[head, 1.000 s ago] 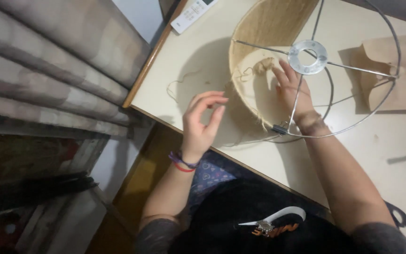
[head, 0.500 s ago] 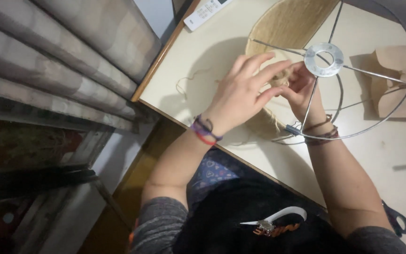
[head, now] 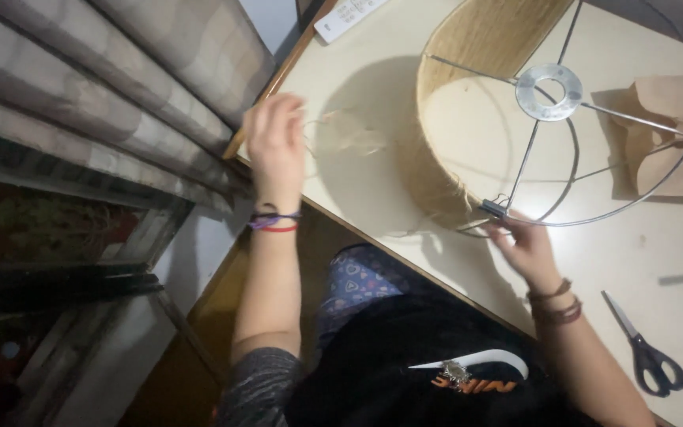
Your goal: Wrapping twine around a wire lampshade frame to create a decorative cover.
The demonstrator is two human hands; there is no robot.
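A round wire lampshade frame [head: 677, 170], partly wrapped in tan jute twine [head: 484, 39], lies on the cream table [head: 673, 253]. My right hand [head: 519, 245] grips the frame's near rim beside a small black binder clip [head: 493, 208]. My left hand [head: 274, 142] is raised out to the left over the table's edge, pinching a loose bundle of twine [head: 349, 138] that trails back toward the frame. The hand is blurred.
Black-handled scissors [head: 646, 352] lie on the table at the lower right. A brown paper bag [head: 673, 142] sits under the frame's far side. A white remote control [head: 345, 16] rests at the table's top edge. Curtains [head: 120, 103] hang close on the left.
My left hand went from the table to the frame, then pulled away to the left with twine. My right hand shifted from inside the frame to its near rim.
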